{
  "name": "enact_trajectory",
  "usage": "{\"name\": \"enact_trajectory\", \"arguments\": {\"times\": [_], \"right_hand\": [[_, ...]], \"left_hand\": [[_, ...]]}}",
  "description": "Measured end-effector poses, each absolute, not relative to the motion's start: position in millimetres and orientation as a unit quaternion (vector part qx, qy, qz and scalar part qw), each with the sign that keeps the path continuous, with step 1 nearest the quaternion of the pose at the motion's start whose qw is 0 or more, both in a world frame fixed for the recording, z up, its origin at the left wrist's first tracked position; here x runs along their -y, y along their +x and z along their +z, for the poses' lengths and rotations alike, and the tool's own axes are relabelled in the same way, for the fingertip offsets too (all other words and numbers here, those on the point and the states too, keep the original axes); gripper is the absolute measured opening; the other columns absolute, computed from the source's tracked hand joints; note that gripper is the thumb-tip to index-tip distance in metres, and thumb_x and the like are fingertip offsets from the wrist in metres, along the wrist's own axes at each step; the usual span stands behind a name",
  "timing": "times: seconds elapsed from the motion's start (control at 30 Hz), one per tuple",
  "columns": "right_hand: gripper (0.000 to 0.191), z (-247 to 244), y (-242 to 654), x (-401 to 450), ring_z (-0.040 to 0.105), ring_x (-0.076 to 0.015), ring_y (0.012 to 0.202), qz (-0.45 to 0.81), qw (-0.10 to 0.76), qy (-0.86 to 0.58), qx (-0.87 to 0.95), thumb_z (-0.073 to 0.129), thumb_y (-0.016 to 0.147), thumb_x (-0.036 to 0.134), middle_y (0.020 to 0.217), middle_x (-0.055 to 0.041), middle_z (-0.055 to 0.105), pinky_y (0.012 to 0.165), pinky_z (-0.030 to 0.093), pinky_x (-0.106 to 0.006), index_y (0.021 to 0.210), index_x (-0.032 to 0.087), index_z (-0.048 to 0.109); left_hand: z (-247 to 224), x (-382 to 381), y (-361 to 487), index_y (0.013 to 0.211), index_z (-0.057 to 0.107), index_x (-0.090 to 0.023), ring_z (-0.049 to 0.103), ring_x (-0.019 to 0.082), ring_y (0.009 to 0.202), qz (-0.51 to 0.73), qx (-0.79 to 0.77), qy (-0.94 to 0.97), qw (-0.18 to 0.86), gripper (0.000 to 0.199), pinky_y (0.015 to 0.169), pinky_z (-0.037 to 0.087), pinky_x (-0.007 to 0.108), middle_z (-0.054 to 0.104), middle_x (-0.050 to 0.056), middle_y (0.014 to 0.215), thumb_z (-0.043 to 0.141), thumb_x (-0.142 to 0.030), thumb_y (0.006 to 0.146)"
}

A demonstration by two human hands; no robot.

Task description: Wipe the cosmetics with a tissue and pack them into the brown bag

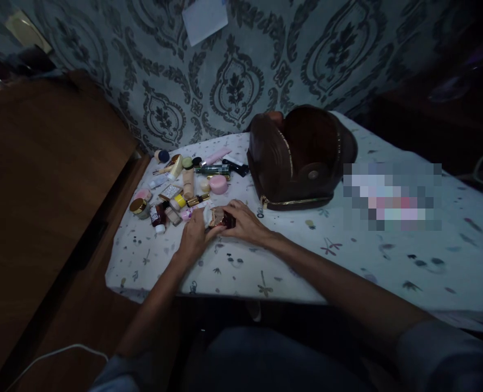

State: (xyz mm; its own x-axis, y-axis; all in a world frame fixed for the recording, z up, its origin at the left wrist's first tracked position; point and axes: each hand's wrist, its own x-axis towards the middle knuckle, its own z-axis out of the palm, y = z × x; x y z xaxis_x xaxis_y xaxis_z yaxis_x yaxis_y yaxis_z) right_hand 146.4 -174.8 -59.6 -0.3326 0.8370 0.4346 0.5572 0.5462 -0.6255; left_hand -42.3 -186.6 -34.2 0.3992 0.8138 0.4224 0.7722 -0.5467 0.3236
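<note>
My right hand (246, 222) is closed around a small dark reddish-brown container with a gold part (224, 219), perhaps a bottle or jar. A crumpled white piece that looks like a tissue (207, 215) is pinched in my left hand (194, 235), up against the container's left end. Both hands meet just above the cloth, near several loose cosmetics. Closest to them are a gold tube (198, 200), a pink-purple item (187, 214), a dark red bottle with a white cap (158, 216) and a bottle with a yellow part (178, 202).
An unzipped brown cosmetic bag (271, 158) stands behind my right hand. Farther left lie a gold-lidded jar (139, 207), a pink round container (219, 184) and a beige tube (188, 182). A patterned tablecloth (266, 261) covers the table, with a blurred-out patch at right. A wooden panel (53, 179) rises at left.
</note>
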Motion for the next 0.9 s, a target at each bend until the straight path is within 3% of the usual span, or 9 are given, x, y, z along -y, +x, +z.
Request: {"name": "enact_trajectory", "arguments": {"times": [0.17,0.4,0.57,0.77,0.9], "right_hand": [[0.052,-60,147,174,0.058,-0.0247,0.095,0.260,0.411,-0.389,0.783,0.079,0.069,0.033,0.104,-0.0097,0.064,0.084,0.045,-0.036,0.113,0.014,0.059],[0.047,-55,144,179,0.057,-0.0179,0.080,0.298,0.418,-0.420,0.748,0.080,0.064,0.034,0.091,-0.0020,0.064,0.071,0.044,-0.028,0.103,0.017,0.059],[0.038,-51,142,182,0.055,-0.0160,0.074,0.292,0.439,-0.434,0.730,0.079,0.063,0.028,0.083,0.0000,0.062,0.068,0.043,-0.028,0.094,0.017,0.060],[0.036,-52,143,181,0.058,-0.0185,0.079,0.278,0.448,-0.437,0.729,0.081,0.061,0.025,0.086,-0.0020,0.063,0.074,0.046,-0.031,0.091,0.018,0.061],[0.045,-59,145,180,0.060,-0.0233,0.090,0.260,0.453,-0.429,0.737,0.083,0.061,0.029,0.096,-0.0066,0.064,0.081,0.048,-0.036,0.099,0.017,0.061]], "left_hand": [[-32,190,-45,0.118,0.045,-0.016,0.062,0.028,0.102,0.292,-0.492,0.812,0.115,0.048,0.084,0.051,0.040,0.063,0.012,0.109,0.071,-0.036,0.083],[-35,197,-48,0.116,0.047,-0.019,0.064,0.024,0.093,0.321,-0.498,0.789,0.164,0.037,0.080,0.051,0.035,0.065,0.008,0.102,0.064,-0.037,0.088],[-38,202,-44,0.128,0.045,-0.017,0.061,0.027,0.106,0.303,-0.500,0.810,0.055,0.044,0.086,0.051,0.037,0.062,0.013,0.114,0.057,-0.040,0.093],[-28,213,-41,0.138,0.046,-0.023,0.062,0.024,0.095,0.162,-0.490,0.852,-0.083,0.052,0.063,0.050,0.027,0.059,0.011,0.108,0.055,-0.047,0.092],[-14,212,-39,0.134,0.052,-0.029,0.060,0.024,0.097,0.111,-0.432,0.881,-0.158,0.043,0.058,0.046,0.024,0.059,0.011,0.110,0.053,-0.044,0.094]]}}
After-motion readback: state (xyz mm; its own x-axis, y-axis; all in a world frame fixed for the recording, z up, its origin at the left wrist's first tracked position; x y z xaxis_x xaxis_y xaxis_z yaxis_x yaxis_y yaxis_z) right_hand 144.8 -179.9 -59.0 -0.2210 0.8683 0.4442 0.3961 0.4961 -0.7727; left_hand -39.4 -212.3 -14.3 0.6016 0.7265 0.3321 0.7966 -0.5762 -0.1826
